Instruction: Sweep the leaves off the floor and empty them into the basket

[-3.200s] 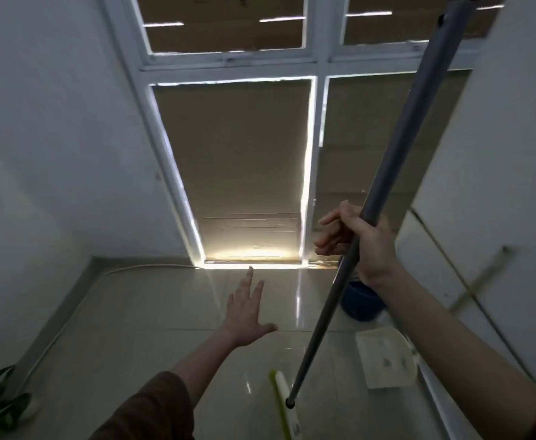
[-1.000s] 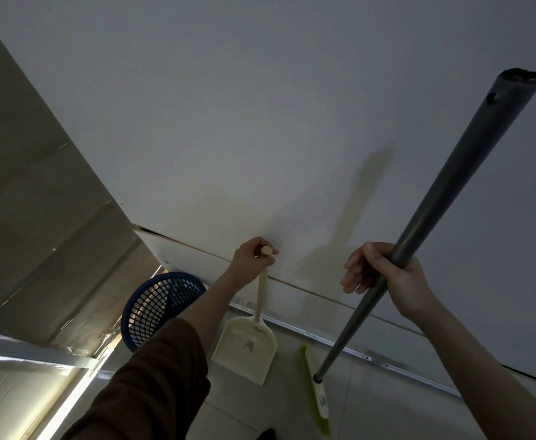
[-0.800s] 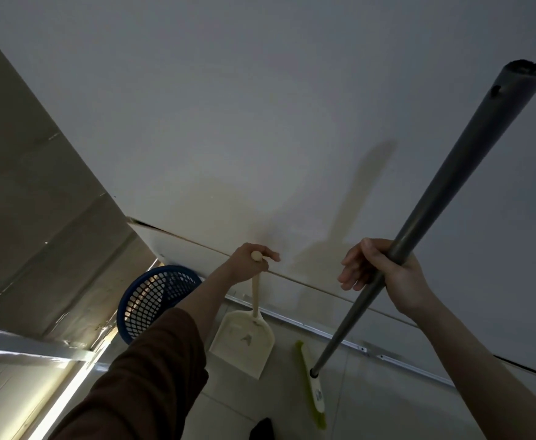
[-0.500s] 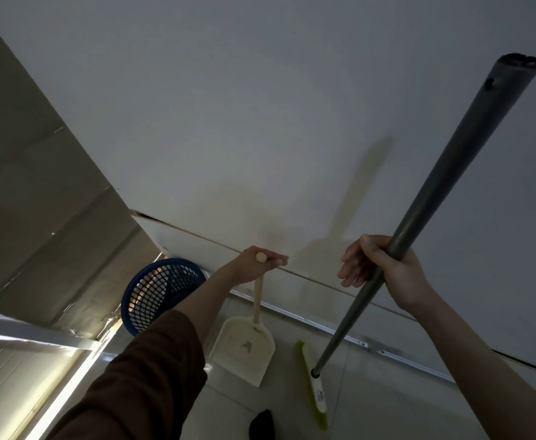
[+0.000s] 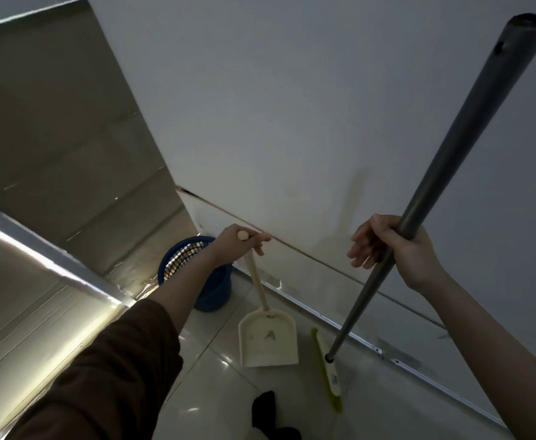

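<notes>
My left hand [image 5: 238, 246] grips the top of the cream dustpan's long handle [image 5: 257, 281]. The dustpan's scoop [image 5: 268, 339] rests on the tiled floor with a few small bits in it. My right hand [image 5: 396, 249] is closed around the grey broom pole [image 5: 444, 173]. The broom's green and white head [image 5: 328, 369] lies on the floor just right of the scoop. A blue mesh basket [image 5: 193, 258] stands in the corner behind my left forearm, partly hidden by it. No leaves show on the floor.
A white wall with a metal floor rail [image 5: 387, 354] runs along the right. Covered window panels [image 5: 53, 147] with a bright gap fill the left. My foot in a dark sock [image 5: 269, 414] is at the bottom.
My left hand, open in the oldest frame, took hold of the dustpan handle. The view turned right toward the wall. In the last second the dustpan swung out from the wall onto the floor.
</notes>
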